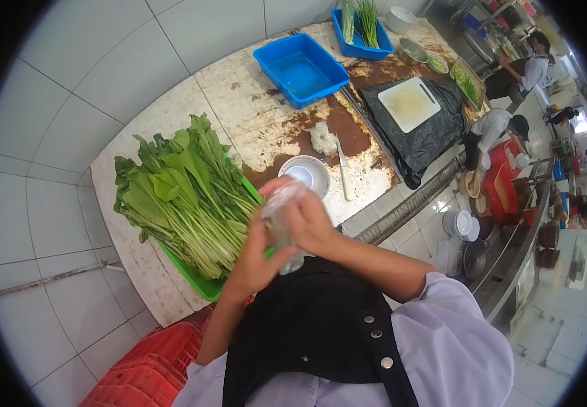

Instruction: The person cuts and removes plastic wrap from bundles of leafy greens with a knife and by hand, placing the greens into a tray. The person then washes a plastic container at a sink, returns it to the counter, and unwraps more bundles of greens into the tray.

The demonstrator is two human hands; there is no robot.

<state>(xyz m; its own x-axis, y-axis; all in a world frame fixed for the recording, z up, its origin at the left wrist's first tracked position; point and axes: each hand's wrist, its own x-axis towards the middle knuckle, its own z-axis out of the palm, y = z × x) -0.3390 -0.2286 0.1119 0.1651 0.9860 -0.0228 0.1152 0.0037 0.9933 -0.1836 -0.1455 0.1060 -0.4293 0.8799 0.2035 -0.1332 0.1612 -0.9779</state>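
Observation:
In front of my apron, both hands are closed around a clear plastic bag (282,230); what is inside it, if anything, I cannot make out. My left hand (256,261) grips it from the left and below. My right hand (312,220) wraps its upper right side, with fingers blurred. Just beyond them is a white bowl (319,175), partly covered by my hand. A white-handled knife (346,178) lies right of the bowl, its tip near a crumpled whitish bundle (323,139). Long leafy greens (185,197) fill a green tray (202,285) to the left.
On the worn table stand a blue basin (300,68) and another blue basin (361,46) with green stalks. A white cutting board (409,105) rests on black plastic (392,136). Red crates (144,373) are below left. Two other people work at the far right.

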